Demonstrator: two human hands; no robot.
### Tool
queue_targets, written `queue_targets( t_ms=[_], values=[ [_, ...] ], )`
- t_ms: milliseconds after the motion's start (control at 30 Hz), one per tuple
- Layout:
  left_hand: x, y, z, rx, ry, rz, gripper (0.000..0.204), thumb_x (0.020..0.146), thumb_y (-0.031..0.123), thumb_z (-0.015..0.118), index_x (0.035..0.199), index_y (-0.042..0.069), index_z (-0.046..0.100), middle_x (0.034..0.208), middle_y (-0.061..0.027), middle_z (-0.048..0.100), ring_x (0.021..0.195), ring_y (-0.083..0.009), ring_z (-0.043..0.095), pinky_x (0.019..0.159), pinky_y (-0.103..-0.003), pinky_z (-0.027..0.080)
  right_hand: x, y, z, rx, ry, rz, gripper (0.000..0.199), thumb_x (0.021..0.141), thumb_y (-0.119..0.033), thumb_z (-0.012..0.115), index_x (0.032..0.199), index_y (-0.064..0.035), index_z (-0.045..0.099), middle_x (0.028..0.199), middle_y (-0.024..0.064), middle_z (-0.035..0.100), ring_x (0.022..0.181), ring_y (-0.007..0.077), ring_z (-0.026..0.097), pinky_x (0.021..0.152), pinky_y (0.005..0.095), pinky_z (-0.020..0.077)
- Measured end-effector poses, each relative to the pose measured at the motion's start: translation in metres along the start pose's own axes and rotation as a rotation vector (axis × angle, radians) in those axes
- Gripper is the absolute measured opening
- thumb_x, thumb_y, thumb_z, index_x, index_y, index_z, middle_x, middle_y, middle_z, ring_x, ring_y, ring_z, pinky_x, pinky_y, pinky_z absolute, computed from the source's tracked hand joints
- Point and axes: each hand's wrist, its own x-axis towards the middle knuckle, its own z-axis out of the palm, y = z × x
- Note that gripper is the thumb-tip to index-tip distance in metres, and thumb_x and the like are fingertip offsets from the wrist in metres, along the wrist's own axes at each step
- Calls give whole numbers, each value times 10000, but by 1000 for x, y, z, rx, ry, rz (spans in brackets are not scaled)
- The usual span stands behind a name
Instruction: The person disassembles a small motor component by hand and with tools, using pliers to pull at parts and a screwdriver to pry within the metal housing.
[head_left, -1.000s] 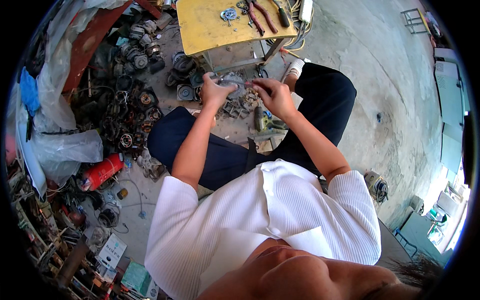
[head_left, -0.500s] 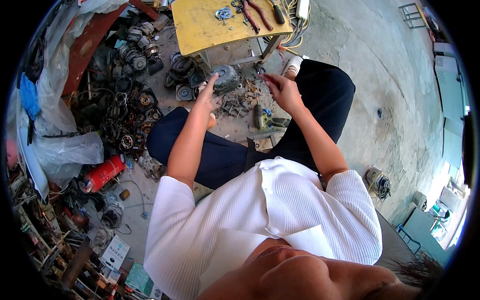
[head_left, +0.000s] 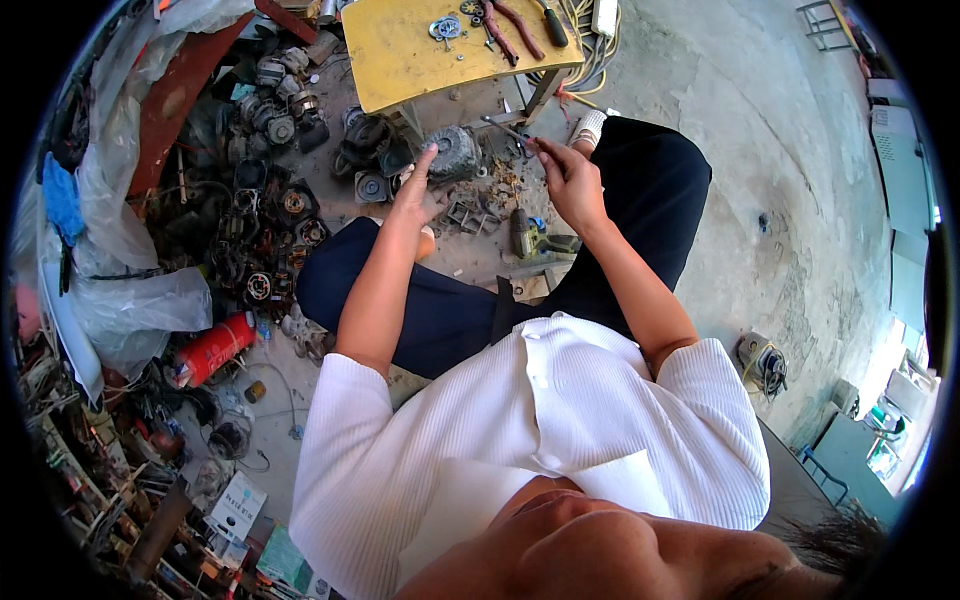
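I sit on the ground in dark trousers and a white shirt. My left hand (head_left: pixel 416 192) reaches forward with its fingers spread, the fingertips touching a grey round motor part (head_left: pixel 453 153) that rests on the floor in front of a low yellow table (head_left: pixel 400 62). My right hand (head_left: pixel 566 172) is closed around a thin metal tool (head_left: pixel 506 128) whose tip points at the motor part. Small metal pieces (head_left: pixel 472 214) lie on the floor between my knees.
Pliers (head_left: pixel 505 22), a screwdriver and washers lie on the yellow table. A heap of dark motor parts (head_left: pixel 262 215) fills the left, with a red cylinder (head_left: pixel 212 347) and plastic sheeting. A cordless drill (head_left: pixel 535 243) lies by my right leg. Bare concrete lies right.
Both hands have moved forward from my lap toward the table. The motor part, earlier held between them, now sits on the floor under my left fingertips.
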Motion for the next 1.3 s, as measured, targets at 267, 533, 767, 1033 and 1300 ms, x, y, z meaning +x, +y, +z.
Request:
queue_targets(
  t_ms=[267,533,767,1033,1300],
  values=[
    [-18,5,13,41,-112,173,543,810,416,835,1243,157,633,1206,-5,642,1071,-189,590,841,-375,470,-1,0,-16,-3,50,-66,223,929,-64,632,1132,-72,724,880,164,704,764,321,688,704,356,536],
    [-12,4,7,62,-99,185,564,816,399,833,1270,136,626,1201,-18,643,1063,-198,593,820,-376,479,-3,-18,-27,-98,-49,-46,206,925,-70,630,1100,-79,739,968,152,732,840,326,713,754,365,555],
    [3,-1,-8,-34,-91,81,757,734,569,841,1310,170,554,1250,-16,602,1093,-195,551,874,-381,405,1,-20,-28,111,16,-63,213,936,-76,629,1124,-53,727,963,165,731,812,292,715,733,354,548],
    [-4,4,2,-28,-168,86,724,742,569,831,1288,177,561,1211,-22,609,1037,-202,577,806,-367,454,5,-20,-40,75,-155,-15,231,956,-63,610,1161,-46,713,991,142,743,824,231,689,771,321,539],
    [-2,4,1,-74,-180,45,707,737,574,831,1254,166,575,1166,-22,615,979,-189,570,797,-350,446,8,-29,-43,112,-112,-39,243,949,-62,610,1166,-52,719,1000,157,745,868,235,722,797,325,546]
  ],
)
